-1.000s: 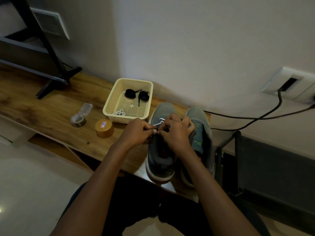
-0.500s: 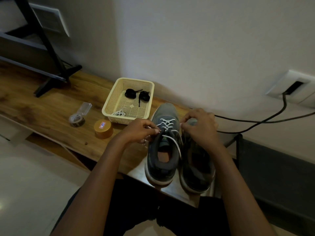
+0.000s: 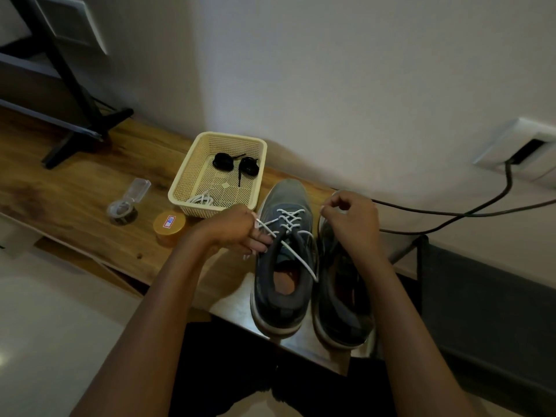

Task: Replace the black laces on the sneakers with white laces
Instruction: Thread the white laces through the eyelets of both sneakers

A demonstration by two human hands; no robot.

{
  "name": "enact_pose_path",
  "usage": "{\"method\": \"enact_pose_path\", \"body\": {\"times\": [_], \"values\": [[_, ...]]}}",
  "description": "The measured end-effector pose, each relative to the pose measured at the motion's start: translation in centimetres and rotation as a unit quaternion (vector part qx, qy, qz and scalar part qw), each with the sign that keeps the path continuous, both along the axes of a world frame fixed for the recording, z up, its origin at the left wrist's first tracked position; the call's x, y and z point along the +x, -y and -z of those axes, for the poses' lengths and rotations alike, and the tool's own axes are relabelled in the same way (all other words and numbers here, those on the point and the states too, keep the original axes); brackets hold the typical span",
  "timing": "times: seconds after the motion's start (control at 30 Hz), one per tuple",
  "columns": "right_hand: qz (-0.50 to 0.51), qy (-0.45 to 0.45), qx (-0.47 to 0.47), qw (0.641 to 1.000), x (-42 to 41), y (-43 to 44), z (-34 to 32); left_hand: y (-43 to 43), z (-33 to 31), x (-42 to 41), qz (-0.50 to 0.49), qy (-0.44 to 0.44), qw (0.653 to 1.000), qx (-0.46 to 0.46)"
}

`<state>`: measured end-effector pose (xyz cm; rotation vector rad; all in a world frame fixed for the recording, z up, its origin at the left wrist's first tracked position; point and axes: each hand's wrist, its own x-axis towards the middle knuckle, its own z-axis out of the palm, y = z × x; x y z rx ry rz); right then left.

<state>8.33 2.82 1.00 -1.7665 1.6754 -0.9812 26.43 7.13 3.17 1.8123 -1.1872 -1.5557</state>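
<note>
the white lace (image 3: 289,220) is crossed through the laced sneaker (image 3: 281,299) at centre frame, and the other sneaker (image 3: 343,299) stands just beside it on the right. the left hand (image 3: 234,231) pinches one end of the lace next to the eyelets. the right hand (image 3: 350,225) is curled to a pinch above the other sneaker; i cannot tell whether it holds anything. the lace looks thin, soft and light, likely best held near its tip. the black laces (image 3: 236,164) lie coiled in the basket (image 3: 183,182), upper left of the sneakers.

Basket (image 3: 184,173), jar (image 3: 169,224) just beside left sneaker (image 3: 281,308)
</note>
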Motion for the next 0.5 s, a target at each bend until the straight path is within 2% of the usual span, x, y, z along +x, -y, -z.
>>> {"method": "enact_pose_path", "body": {"times": [0.07,0.2,0.27,0.4,0.5], "values": [[0.002,0.004,0.004,1.000,0.1,0.1,0.1,-0.1,-0.2,0.3,-0.044,-0.030,0.999,-0.003],[-0.005,0.017,0.012,1.000,0.2,0.1,0.2,0.2,0.2,0.7,-0.125,-0.095,0.984,-0.080],[-0.017,0.022,0.016,0.999,0.4,0.1,0.1,0.3,0.3,0.9,-0.096,-0.073,0.987,-0.107],[-0.025,0.021,0.017,0.999,0.7,0.1,0.1,0.2,1.1,1.1,0.047,0.074,0.987,-0.134],[-0.046,0.000,0.035,0.998,0.7,0.1,0.1,0.2,1.4,1.2,0.099,0.112,0.979,-0.139]]}}
